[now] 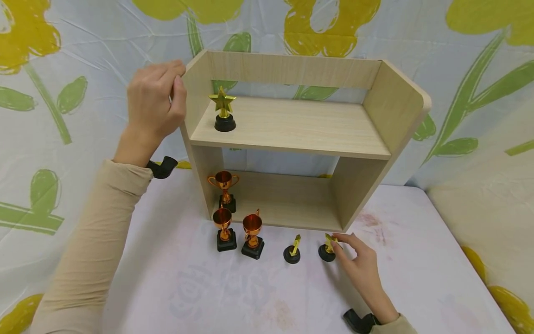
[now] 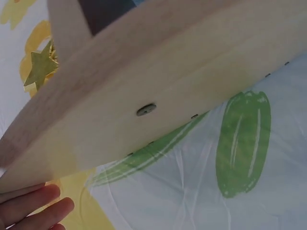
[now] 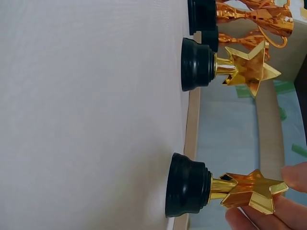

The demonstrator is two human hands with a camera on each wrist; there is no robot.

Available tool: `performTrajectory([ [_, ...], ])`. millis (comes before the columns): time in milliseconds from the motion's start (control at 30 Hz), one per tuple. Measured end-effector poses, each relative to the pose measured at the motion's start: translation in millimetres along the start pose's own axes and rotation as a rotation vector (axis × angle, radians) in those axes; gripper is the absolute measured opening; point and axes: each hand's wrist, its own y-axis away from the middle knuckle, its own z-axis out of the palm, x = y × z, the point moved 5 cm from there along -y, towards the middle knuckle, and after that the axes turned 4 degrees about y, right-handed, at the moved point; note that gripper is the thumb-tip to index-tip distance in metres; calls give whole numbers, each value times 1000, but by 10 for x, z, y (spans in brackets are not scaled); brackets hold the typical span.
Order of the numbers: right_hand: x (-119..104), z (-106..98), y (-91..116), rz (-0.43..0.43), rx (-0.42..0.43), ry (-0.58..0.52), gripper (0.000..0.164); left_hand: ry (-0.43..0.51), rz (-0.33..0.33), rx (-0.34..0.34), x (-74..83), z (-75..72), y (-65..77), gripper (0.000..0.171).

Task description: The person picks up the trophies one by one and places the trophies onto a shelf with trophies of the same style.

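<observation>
At the upper left of the head view my left hand (image 1: 156, 95) grips the top front of the wooden shelf's left side panel (image 2: 110, 115); its fingers (image 2: 36, 203) show beside the panel in the left wrist view. My right hand (image 1: 360, 266) pinches the star of a gold star trophy (image 3: 252, 189) between thumb and fingers, with the black round base close to the white cloth. A second star trophy (image 1: 293, 250) stands just left of it. Another star trophy (image 1: 224, 111) is on the upper shelf board, at its left end.
Two bronze cup trophies (image 1: 252, 234) stand on the white cloth (image 1: 233, 301) before the shelf. A third bronze cup (image 1: 224, 185) sits on the lower board (image 1: 288, 199) at the left. Behind hangs a flower-patterned cloth (image 1: 100, 41).
</observation>
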Motion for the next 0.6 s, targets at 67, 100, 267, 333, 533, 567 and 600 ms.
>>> performTrajectory([
  [67,-5,-13,-2,1,1,-4,26,-3,5,20,-1,12,-3,44],
  [100,-8,-18,-5,1,-1,-5,26,-4,7,30,-2,17,-2,44],
  [267,1,-20,0,-2,0,-5,26,30,-12,85,-3,44,8,42],
  [333,3,-22,0,-9,4,-3,26,44,-27,99,-2,50,9,41],
  [533,9,-18,6,-11,7,-8,27,39,-44,112,4,44,-1,39],
  [567,11,-16,8,-10,8,-9,27,33,-37,109,6,43,-5,39],
  [600,16,-15,10,-9,9,-9,27,26,-28,102,8,44,-8,39],
])
